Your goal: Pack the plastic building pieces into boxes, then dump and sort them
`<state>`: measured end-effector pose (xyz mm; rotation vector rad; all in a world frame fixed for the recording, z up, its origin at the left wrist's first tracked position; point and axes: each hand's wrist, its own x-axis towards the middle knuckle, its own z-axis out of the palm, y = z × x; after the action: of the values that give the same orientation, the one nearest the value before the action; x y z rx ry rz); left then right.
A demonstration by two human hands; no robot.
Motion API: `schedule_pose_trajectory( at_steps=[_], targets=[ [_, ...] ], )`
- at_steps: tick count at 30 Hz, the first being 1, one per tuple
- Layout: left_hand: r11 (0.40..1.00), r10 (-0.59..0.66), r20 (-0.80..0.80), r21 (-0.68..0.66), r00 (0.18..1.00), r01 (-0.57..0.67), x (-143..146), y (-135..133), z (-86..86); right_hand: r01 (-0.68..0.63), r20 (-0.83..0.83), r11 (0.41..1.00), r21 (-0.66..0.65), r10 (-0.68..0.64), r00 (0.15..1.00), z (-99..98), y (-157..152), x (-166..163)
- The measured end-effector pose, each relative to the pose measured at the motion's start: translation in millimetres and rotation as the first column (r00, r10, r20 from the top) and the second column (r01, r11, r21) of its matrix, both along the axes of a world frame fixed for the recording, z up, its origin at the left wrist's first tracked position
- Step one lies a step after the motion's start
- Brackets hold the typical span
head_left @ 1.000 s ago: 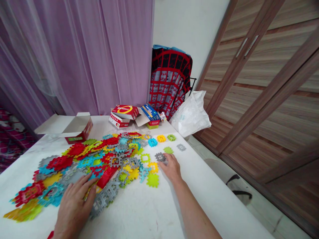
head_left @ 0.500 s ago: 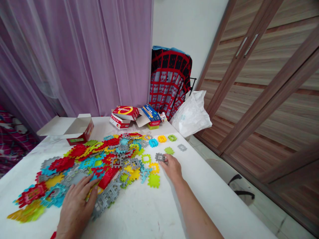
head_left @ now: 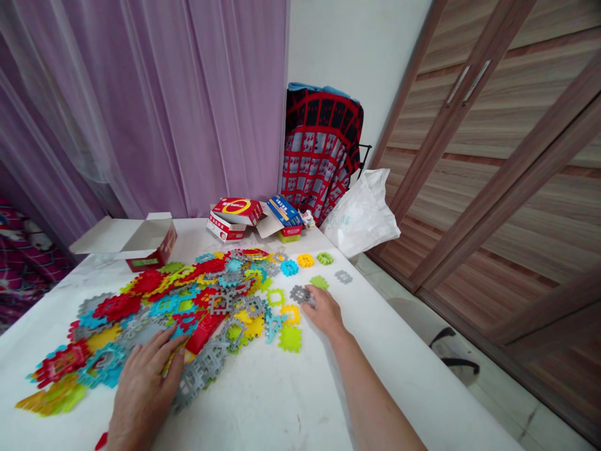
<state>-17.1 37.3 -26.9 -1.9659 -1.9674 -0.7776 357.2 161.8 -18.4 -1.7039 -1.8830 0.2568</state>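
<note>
The right hand [head_left: 325, 311] is pinching a grey tile [head_left: 299, 293] at the pile's [head_left: 178, 307] right edge on the table [head_left: 282, 401]. The left hand [head_left: 143, 388] is lying flat and open on the pile. It is better lifting the tile straight up, so the neighbours are not dragging.

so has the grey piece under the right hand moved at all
Yes, slightly: the grey piece at the right hand has shifted away from the person, closer to the green piece.

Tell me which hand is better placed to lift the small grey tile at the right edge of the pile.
Right. The right hand already has its fingertips on the grey tile. The left hand lies flat on the near side of the pile of tiles, farther from it.
</note>
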Motion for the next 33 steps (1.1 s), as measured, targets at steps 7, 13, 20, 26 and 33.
schedule_pose_trajectory(
  at_steps=[7,13,20,26,33],
  targets=[
    [1.000,0.012,-0.009,0.004,1.000,-0.012,1,0,1.5,0.096,-0.029,0.994,0.061,-0.094,0.995,-4.5,0,-7],
    [1.000,0.016,-0.007,-0.014,1.000,-0.016,-1,0,-0.5,0.125,-0.010,0.992,0.033,-0.124,0.992,-0.8,0,-11],
    [1.000,0.012,-0.008,-0.012,1.000,-0.012,-2,0,-1.8,0.132,0.016,0.990,0.043,-0.132,0.991,-0.7,-1,-11],
    [1.000,0.012,0.000,-0.027,1.000,-0.012,-4,1,-4.5,0.154,0.045,0.988,0.017,-0.155,0.987,4.0,0,-15],
    [1.000,0.015,-0.003,-0.025,1.000,-0.015,-2,0,-2.1,0.103,-0.055,0.992,0.075,-0.099,0.994,-11.2,8,-7]
  ],
)
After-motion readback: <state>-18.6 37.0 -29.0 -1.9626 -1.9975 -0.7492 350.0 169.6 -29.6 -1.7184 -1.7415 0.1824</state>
